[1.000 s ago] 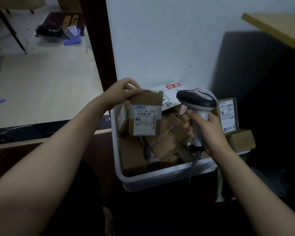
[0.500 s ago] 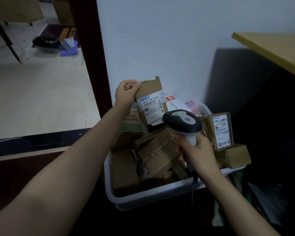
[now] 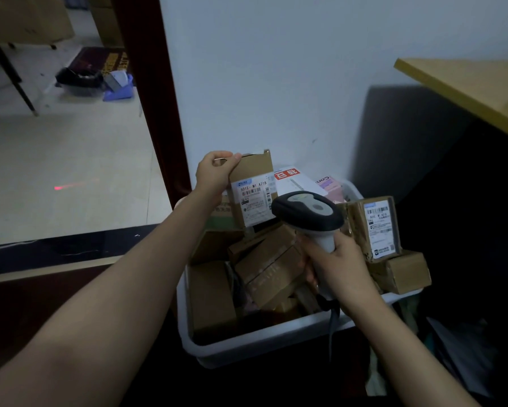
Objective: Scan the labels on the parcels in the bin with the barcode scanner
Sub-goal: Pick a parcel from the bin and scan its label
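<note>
A white plastic bin (image 3: 255, 345) stands on the floor against the wall, filled with several brown cardboard parcels. My left hand (image 3: 216, 173) grips the top corner of one small parcel (image 3: 254, 190) and holds it upright over the back of the bin, its white label facing me. My right hand (image 3: 338, 268) is closed around the handle of the barcode scanner (image 3: 307, 214), whose dark head sits just right of and below that label. Another labelled parcel (image 3: 376, 227) leans upright at the bin's right side.
A white wall rises behind the bin, with a dark door frame (image 3: 152, 113) to its left. A wooden desk edge (image 3: 467, 89) juts in at the upper right. A red scanner light spot (image 3: 59, 188) lies on the pale floor at left.
My left hand has raised the parcel from inside the bin and holds it upright. The scanner has come closer to its label. A red light spot now shows on the floor.
</note>
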